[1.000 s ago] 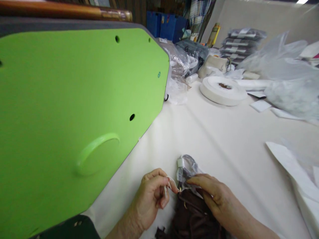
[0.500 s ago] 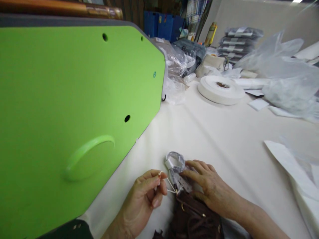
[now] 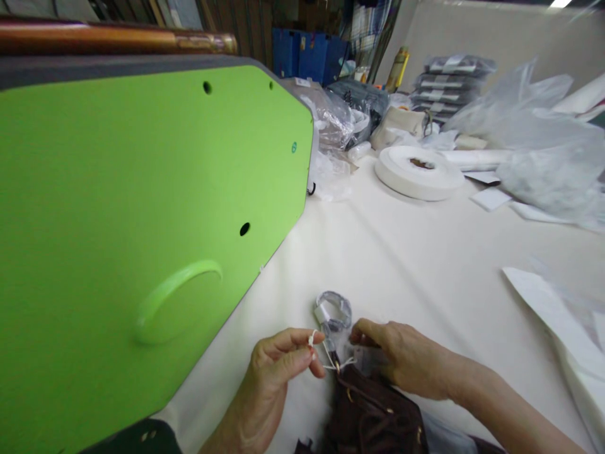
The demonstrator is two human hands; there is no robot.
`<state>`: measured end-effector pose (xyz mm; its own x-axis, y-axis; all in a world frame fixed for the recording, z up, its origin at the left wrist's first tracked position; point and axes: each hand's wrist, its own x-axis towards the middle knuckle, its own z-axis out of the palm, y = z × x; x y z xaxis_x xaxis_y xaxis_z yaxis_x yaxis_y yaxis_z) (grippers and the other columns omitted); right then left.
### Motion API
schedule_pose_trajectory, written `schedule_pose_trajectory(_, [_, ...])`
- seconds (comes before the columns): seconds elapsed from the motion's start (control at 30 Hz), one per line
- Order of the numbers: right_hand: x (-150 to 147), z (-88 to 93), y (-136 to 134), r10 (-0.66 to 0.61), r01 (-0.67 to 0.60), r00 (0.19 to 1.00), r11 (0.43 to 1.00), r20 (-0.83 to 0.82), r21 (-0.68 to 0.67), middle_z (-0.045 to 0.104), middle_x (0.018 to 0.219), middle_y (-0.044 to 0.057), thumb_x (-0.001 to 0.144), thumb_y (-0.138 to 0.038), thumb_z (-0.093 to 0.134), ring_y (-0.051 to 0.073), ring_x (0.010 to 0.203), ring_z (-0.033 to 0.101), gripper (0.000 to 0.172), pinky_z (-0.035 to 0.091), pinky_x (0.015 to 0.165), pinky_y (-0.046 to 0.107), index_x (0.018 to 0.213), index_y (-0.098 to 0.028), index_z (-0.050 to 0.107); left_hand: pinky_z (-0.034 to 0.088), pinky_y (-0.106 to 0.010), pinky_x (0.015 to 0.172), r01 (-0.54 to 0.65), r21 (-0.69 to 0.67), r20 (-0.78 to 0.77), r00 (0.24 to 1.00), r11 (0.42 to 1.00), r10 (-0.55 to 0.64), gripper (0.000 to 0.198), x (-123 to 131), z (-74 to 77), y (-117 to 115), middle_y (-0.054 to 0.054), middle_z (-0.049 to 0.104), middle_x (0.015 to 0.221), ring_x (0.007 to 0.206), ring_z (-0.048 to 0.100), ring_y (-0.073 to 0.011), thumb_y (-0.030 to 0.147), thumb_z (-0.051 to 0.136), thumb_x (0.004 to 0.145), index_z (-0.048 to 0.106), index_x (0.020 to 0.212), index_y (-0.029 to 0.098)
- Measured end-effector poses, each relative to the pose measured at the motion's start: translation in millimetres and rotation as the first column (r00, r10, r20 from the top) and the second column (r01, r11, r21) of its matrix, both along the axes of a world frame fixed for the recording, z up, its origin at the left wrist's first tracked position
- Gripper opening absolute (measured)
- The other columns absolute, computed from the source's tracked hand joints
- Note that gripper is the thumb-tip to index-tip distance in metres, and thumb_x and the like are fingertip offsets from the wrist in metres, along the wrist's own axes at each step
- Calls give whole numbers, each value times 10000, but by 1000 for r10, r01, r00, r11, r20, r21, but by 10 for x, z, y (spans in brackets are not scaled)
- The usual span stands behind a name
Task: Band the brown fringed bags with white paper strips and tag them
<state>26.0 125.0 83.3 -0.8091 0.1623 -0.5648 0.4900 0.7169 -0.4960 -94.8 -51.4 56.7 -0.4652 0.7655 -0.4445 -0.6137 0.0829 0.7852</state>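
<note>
Head view: the left hand [image 3: 276, 372] pinched a white string [image 3: 326, 359] between thumb and forefinger. Just right of that grip, the right hand [image 3: 401, 366] pressed a clear plastic packet [image 3: 333, 315], grasp unclear, above a dark brown bag [image 3: 373, 416] on the table [image 3: 425, 252].

A garment workshop: white tape roll [image 3: 418, 172], bagged goods stacked [image 3: 451, 79], cloth-covered table [image 3: 425, 252].

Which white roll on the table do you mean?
Start at the big green panel on the left, then look past its far corner across the cream table. The flat white tape roll lies there, the only round disc among crumpled clear bags.
</note>
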Motion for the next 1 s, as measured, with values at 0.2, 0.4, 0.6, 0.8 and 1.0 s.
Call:
schedule_pose_trajectory(0.2, [30, -83, 58, -67, 65, 998, 970, -4, -234, 566, 650, -24, 641, -92, 434, 101, 589, 477, 179, 301, 494, 191, 722, -175, 570, 360, -256, 634, -10, 160, 206, 978, 987, -23, 333, 11, -88, 57, -8, 604, 502, 531, 527, -121, 398, 785, 575, 724, 807, 169])
schedule_pose_trajectory(0.4, [-71, 206, 86, -219, 212, 975, 963, -27, -169, 421, 548, -46, 653, -132, 479, 81, 520, 354, 70, 244, 457, 205, 637, -159, 541, 354, -253, 618, 9, 188, 239, 969, 982, -55, 320, 21, -191, 14, -58, 659, 634, 611, 578, -149, 343, 735, 634, 705, 884, 145])
schedule_pose_trajectory(0.6, [-200, 469, -72, -536, 530, 834, 714, 129, -457, 467, 535, -29, 570, -225, 546, 77, 482, 380, 109, 269, 449, 209, 631, -137, 565, 363, -245, 594, -18, 120, 267, 964, 993, -15, 321, 114, -221, -2, -64, 669, 715, 632, 592, -151, 318, 757, 601, 698, 857, 133])
schedule_pose_trajectory(0.8, [-53, 329, -525, -652, 709, 627, 252, 426, -659, 580, 531, 18, 488, -263, 565, 114, 427, 509, 222, 344, 412, 204, 680, -151, 553, 350, -220, 567, -42, 58, 224, 974, 997, 28, 234, 122, -194, -40, -21, 623, 576, 558, 528, -105, 311, 778, 583, 688, 713, 138])
schedule_pose_trajectory(1.0, [2, 227, -777, -647, 654, 620, 112, 444, -748, 503, 509, -37, 547, -214, 593, 36, 383, 404, 125, 251, 366, 159, 635, -127, 573, 353, -194, 554, 60, 52, 104, 993, 997, -65, 261, 93, -116, -203, -20, 617, 572, 557, 504, -89, 370, 802, 556, 701, 664, 155])
